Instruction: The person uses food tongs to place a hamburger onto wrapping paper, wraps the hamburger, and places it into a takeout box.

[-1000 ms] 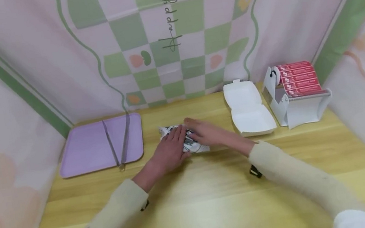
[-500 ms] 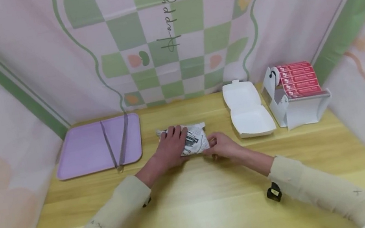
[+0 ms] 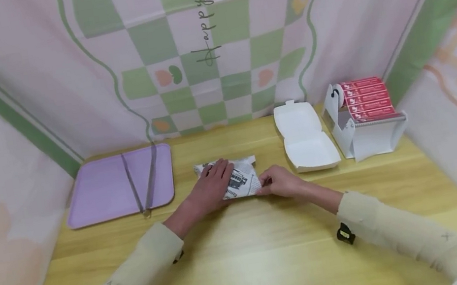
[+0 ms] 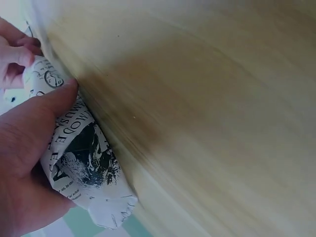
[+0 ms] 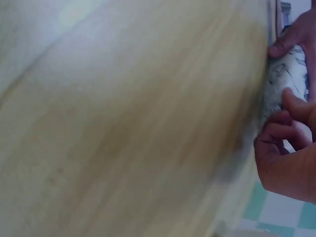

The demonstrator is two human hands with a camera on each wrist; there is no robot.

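Note:
A flat packet wrapped in newsprint-patterned paper (image 3: 241,180) lies on the wooden table, in the middle of the head view. Across its left part lies my left hand (image 3: 213,185), fingers over the top; the left wrist view shows the thumb along the packet's near side, so the hand holds it. My right hand (image 3: 281,181) pinches the paper at the right near corner between thumb and fingers. From the right wrist view, the other fingers of the right hand (image 5: 291,143) look curled. Whatever is inside the paper is hidden.
A purple tray (image 3: 97,193) sits at the left with metal tongs (image 3: 151,179) lying over it, spread apart. To the right stand an opened white takeaway box (image 3: 310,149) and a dispenser (image 3: 377,134) with a roll of red labels. A checked curtain (image 3: 198,67) closes off the back.
My right hand has moved off the packet's top to its right near corner and now pinches the paper there. The left hand stays on the packet's left part. The view has shifted slightly.

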